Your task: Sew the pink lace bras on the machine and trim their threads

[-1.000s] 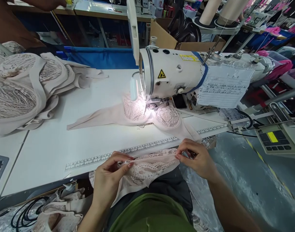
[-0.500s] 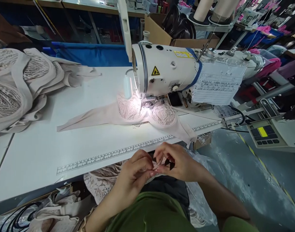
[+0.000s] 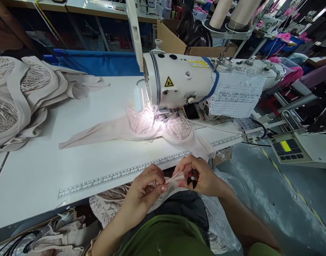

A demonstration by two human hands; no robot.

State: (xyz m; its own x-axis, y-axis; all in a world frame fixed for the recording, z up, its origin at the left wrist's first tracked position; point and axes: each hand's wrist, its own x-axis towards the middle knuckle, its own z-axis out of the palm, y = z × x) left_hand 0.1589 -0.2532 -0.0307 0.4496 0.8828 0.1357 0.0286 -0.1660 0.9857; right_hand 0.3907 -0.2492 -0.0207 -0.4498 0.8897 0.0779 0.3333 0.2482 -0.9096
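- Left hand [image 3: 145,190] and right hand [image 3: 196,176] met low centre of the frame, both pinched on one edge of the lace piece [image 3: 112,206].
- The right hand also held a small dark snipper [image 3: 192,180].
- The pinched edge ran left-right between the fingertips; the rest hung lower left, below the table [image 3: 45,167] edge.

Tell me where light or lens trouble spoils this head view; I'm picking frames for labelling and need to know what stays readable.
Head view: the sewing machine lamp blows out the lace bra under the needle, washing away its pattern; wide-angle bending curves the table edge and printed ruler; the left hand and right hand pinching the pale lace piece stay sharp and evenly lit; the sheet taped to the machine is too small to read.
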